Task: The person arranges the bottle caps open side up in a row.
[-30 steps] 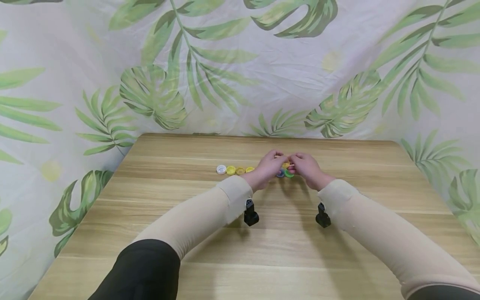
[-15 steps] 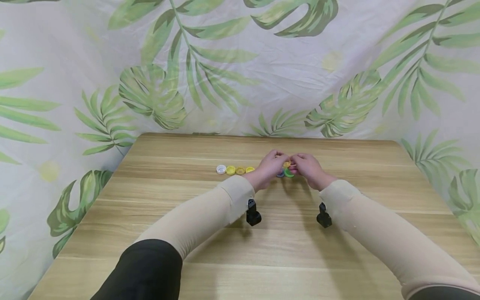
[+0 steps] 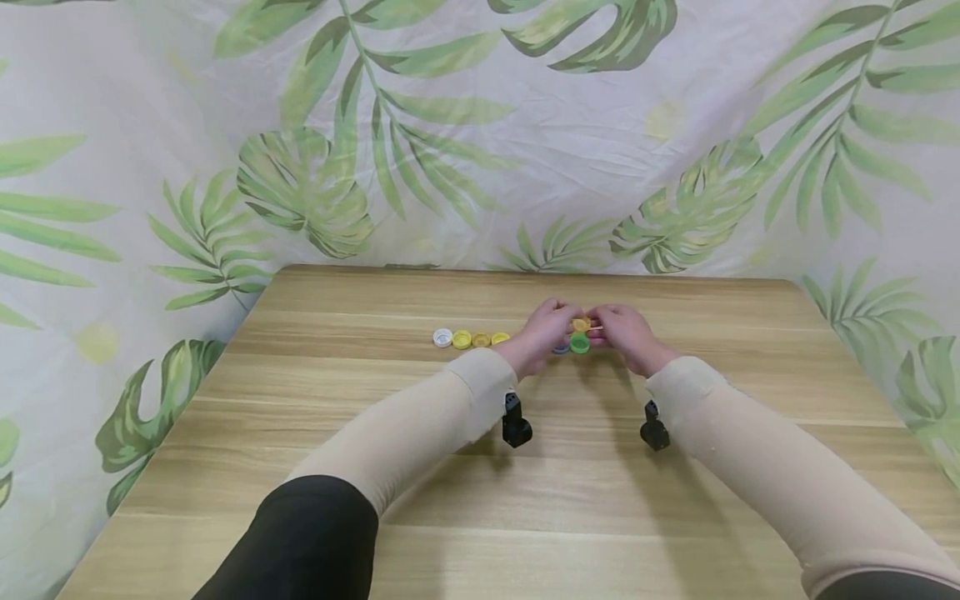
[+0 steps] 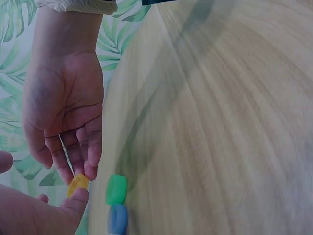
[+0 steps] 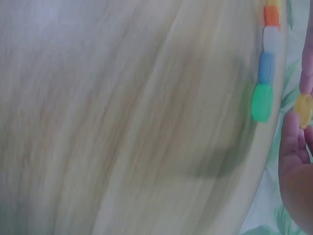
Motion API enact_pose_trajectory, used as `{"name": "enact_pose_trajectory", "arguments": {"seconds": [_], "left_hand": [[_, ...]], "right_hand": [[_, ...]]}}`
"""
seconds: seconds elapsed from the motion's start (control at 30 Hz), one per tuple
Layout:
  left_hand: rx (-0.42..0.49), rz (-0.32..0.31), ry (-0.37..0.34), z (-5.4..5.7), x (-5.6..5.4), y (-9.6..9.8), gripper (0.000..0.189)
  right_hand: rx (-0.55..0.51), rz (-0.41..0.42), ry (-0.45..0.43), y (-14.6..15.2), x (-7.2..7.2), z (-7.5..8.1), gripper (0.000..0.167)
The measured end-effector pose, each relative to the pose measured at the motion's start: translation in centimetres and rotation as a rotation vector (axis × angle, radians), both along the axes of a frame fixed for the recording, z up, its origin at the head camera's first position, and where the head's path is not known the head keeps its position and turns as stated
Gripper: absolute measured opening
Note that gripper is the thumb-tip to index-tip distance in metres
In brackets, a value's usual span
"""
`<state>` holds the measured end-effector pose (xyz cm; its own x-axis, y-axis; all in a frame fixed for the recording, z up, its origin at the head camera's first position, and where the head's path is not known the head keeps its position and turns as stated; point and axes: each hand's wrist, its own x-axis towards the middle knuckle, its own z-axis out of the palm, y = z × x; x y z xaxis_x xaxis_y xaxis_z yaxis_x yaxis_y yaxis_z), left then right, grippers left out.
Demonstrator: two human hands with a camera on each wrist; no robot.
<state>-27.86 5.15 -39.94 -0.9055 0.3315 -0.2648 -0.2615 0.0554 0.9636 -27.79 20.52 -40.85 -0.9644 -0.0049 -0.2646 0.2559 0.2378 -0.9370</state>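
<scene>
My left hand (image 3: pixel 538 333) pinches a small orange-yellow bottle cap (image 3: pixel 581 324) above the far part of the table. In the left wrist view its thumb presses the edge of that cap (image 4: pixel 78 185). Facing it, my right hand (image 3: pixel 626 335) holds a thin white stick (image 4: pixel 66 154), whose end reaches the cap; the fingertips are right at the cap's edge. Below the hands, a green cap (image 3: pixel 580 343) and a blue cap (image 5: pixel 266 67) end the row. A white cap (image 5: pixel 271 40) and an orange cap (image 5: pixel 272 16) follow, hidden by my left hand in the head view.
Left of my left hand the row goes on with a yellow cap (image 3: pixel 500 338), an amber cap (image 3: pixel 481 341), another yellow cap (image 3: pixel 461 339) and a white cap (image 3: pixel 442 337). The wooden table (image 3: pixel 585 517) meets a leaf-patterned cloth (image 3: pixel 450 167) behind.
Both hands have shifted slightly right, carrying the orange-yellow cap and the stick along. The gap between them has widened a little, and the green cap shows more fully.
</scene>
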Motion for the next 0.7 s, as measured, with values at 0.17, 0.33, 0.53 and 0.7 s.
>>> {"name": "enact_pose_trajectory", "arguments": {"seconds": [0.17, 0.33, 0.53, 0.7], "left_hand": [[0.035, -0.018, -0.024, -0.5, -0.1, 0.7, 0.038], [0.052, -0.023, -0.032, -0.8, 0.0, 1.2, 0.036], [0.089, -0.024, -0.071, -0.9, 0.1, 1.9, 0.032], [0.132, -0.019, -0.094, -1.0, 0.2, 2.6, 0.025]], "right_hand": [[0.046, 0.019, 0.0, 1.0, -0.3, -0.3, 0.043], [0.057, 0.045, -0.005, 1.7, -0.4, -0.7, 0.041], [0.051, 0.073, -0.027, 2.2, -0.2, -0.8, 0.042], [0.058, 0.08, -0.019, 2.7, -0.1, -0.9, 0.042]]}}
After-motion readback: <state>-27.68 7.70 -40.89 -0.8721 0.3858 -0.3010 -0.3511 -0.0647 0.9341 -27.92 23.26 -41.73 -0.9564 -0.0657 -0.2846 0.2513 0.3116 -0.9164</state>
